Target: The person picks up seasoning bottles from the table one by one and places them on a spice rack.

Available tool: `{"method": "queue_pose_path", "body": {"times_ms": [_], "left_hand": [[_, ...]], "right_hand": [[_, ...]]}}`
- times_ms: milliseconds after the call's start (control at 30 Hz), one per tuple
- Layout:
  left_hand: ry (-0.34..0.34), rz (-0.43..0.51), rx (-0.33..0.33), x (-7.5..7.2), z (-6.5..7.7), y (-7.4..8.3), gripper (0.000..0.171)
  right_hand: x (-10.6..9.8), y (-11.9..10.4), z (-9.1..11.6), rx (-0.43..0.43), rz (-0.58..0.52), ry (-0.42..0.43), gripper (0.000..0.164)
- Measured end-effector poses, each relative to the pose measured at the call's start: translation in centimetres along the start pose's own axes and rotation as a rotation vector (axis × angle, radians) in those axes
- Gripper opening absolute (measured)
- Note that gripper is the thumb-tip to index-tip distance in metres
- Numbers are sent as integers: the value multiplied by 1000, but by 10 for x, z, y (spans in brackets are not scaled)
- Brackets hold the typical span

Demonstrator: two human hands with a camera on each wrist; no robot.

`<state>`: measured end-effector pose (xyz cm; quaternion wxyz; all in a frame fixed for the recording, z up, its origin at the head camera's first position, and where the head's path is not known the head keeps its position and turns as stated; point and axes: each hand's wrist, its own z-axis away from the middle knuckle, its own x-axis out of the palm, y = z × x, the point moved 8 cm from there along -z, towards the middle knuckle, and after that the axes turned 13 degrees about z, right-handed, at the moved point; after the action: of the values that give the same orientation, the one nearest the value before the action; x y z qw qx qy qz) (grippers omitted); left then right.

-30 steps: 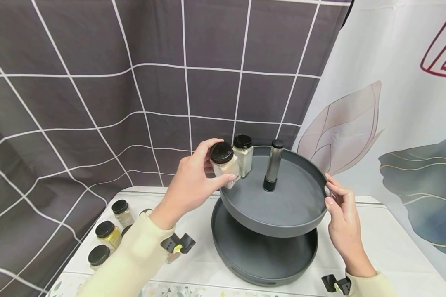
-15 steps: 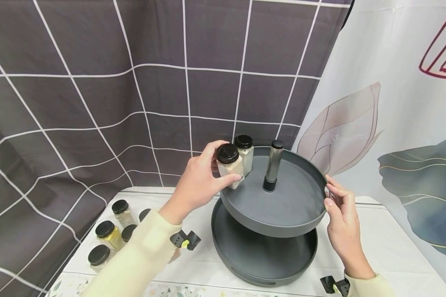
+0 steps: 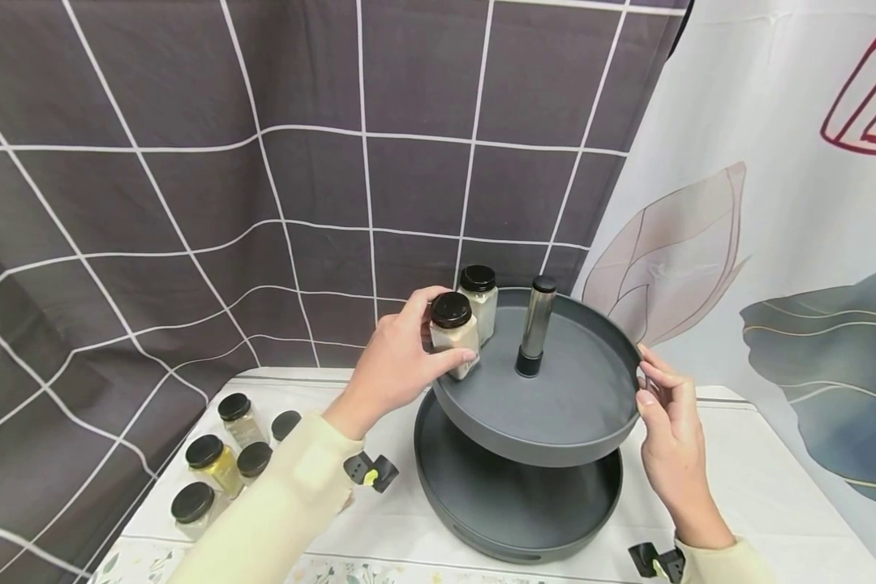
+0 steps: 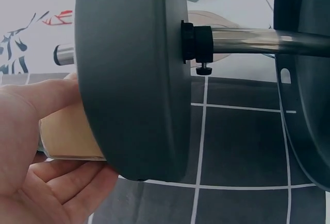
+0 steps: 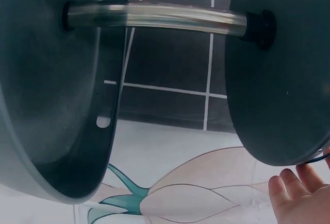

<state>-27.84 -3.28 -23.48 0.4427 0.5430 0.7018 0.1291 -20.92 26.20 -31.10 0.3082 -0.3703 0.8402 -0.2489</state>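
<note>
My left hand (image 3: 401,357) grips a spice jar (image 3: 454,337) with a black lid and pale contents, thumb in front and fingers behind. The jar is upright at the left side of the upper tray (image 3: 555,414) of a grey two-tier rack. In the left wrist view the jar's base sits low behind the tray wall. Another black-lidded jar (image 3: 485,312) stands on the tray right behind it. My right hand (image 3: 675,446) holds the tray's rim at the right, thumb and fingers pinching it; in the right wrist view its fingertips (image 5: 304,175) are at the tray's edge.
A metal post (image 3: 537,324) with a black cap rises through the upper tray. Below is the wider lower tray (image 3: 438,511) on a white-covered table (image 3: 745,462). Several black-lidded jars, one yellow jar (image 3: 215,462) among them, stand at the left. A dark grid curtain (image 3: 299,186) hangs behind.
My left hand has moved slightly right and down with the jar, bringing it lower onto the upper tray beside the other jar. The right hand keeps its place on the rim.
</note>
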Motion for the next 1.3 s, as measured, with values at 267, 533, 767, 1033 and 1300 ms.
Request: {"method": "queue_pose_path", "body": {"times_ms": [267,533,767,1033,1300], "left_hand": [[-8,-3,11,2,0,-4,68],[-7,0,19,4,1,-6,68],[2,-5,15,4,3,-11,69],[-12,6,-6,8,2,-14,71],[-17,18,-13,7,4,-18,73]], "right_hand": [[1,-2,1,-29,21,12,28],[0,0,1,-23,15,17,28],[3,1,-2,0,-24,5,28],[7,0,-4,-8,-127,2,29],[11,-4,-5,-31,-86,-59,46]]}}
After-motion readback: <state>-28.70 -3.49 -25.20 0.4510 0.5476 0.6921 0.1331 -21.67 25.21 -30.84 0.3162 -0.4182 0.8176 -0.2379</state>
